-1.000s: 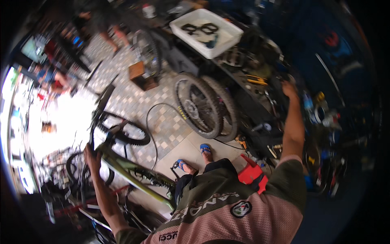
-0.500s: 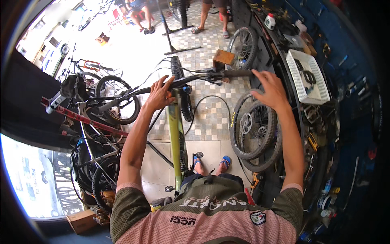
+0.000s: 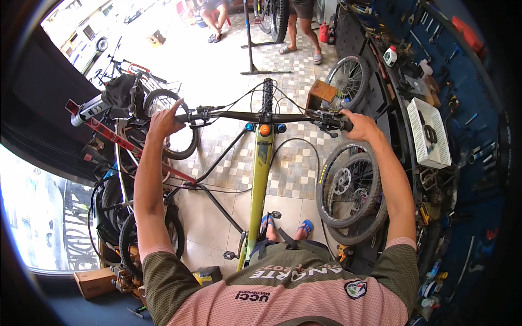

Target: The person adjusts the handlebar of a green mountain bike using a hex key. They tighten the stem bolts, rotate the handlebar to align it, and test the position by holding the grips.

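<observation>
A mountain bike with a yellow-green frame stands before me, its black handlebar lying straight across. My left hand is at the bar's left end, one finger pointing up and the thumb below the grip. At the opposite end, my right hand has its fingers and thumb around the tip of the right grip. Brake levers and cables sit inboard of both hands. An orange cap tops the stem, and the front tyre points away from me.
Loose wheels lean at my right, below a bench with a white basket. Several bikes crowd the left beside a red bar. Ahead are a repair stand, a wooden box and other people's legs.
The handlebar has swung from turned to straight across. My left hand has moved from near the stem out to the left end, and my right hand has closed on the right grip.
</observation>
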`<state>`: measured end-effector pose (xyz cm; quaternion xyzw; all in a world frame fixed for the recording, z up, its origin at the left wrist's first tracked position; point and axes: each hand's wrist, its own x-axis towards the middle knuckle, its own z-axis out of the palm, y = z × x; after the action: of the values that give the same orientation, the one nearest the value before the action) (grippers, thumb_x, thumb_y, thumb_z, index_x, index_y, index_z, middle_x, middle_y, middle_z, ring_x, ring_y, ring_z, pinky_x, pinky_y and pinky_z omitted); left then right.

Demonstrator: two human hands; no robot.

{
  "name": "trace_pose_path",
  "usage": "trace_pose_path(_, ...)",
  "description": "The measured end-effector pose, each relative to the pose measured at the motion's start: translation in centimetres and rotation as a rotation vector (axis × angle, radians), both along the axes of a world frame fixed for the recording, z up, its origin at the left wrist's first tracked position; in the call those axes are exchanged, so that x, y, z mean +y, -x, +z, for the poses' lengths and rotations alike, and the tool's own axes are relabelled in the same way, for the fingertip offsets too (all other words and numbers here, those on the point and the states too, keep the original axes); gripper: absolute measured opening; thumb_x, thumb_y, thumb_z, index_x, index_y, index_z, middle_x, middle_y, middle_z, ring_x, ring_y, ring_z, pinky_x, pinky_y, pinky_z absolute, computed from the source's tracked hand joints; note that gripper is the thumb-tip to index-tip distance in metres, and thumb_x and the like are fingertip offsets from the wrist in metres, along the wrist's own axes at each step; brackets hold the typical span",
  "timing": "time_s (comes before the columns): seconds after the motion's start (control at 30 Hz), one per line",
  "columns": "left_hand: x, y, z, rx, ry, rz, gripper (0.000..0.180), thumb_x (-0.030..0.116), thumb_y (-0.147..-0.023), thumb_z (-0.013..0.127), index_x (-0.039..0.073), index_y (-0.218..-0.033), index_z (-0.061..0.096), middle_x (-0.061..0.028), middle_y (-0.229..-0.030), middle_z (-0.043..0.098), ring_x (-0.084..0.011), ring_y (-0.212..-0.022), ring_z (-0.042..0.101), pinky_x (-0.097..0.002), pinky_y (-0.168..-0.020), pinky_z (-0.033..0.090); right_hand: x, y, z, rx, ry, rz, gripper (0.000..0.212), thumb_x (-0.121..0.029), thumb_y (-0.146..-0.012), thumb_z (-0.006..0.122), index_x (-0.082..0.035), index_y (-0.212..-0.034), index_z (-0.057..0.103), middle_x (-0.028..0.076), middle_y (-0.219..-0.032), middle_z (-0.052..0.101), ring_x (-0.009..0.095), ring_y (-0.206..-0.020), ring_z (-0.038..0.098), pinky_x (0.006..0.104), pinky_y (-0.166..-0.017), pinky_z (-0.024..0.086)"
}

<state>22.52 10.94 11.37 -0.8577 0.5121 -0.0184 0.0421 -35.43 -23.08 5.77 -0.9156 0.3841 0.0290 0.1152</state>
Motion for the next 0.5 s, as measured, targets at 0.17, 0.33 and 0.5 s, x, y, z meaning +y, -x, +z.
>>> trace_pose_path(0.17, -0.3, -0.9, 0.0, 0.089, -0.076, -0.048, 0.064, 0.030, -0.077, 0.074, 0.032, -0.141, 0.068, -0.0145, -0.109, 0.081, -0.0379, -0.104, 0.076, -0.0501, -0.093, 0.060, 0.9, -2.7, 1.4, 0.070, -0.056, -0.114, 0.074, -0.030, -0.075, 0.077, -0.020, -0.145, 0.055, 0.022, -0.116, 0.077, 0.044, -0.113, 0.071, 0.0531, -0.099, 0.055)
trace_pose_path(0.33, -0.4, -1.1, -0.8, 0.123, -0.032, -0.062, 0.055, 0.026, -0.077, 0.074, 0.025, -0.132, 0.072, -0.0160, -0.099, 0.080, -0.0381, -0.099, 0.076, -0.0513, -0.089, 0.059, 0.1, -3.0, 0.4, 0.031, 0.018, -0.094, 0.065, -0.034, -0.074, 0.079, -0.018, -0.136, 0.063, 0.024, -0.110, 0.077, 0.046, -0.107, 0.072, 0.0542, -0.096, 0.055)
trace_pose_path(0.5, 0.8, -2.0, -1.7, 0.150, -0.016, -0.095, 0.048, 0.025, -0.076, 0.075, 0.018, -0.123, 0.072, -0.0191, -0.092, 0.077, -0.0424, -0.095, 0.075, -0.0533, -0.085, 0.058, 0.1, -4.5, 1.1, 0.042, 0.084, -0.068, 0.063, -0.036, -0.075, 0.082, -0.019, -0.133, 0.067, 0.024, -0.108, 0.078, 0.046, -0.106, 0.072, 0.0544, -0.096, 0.056)
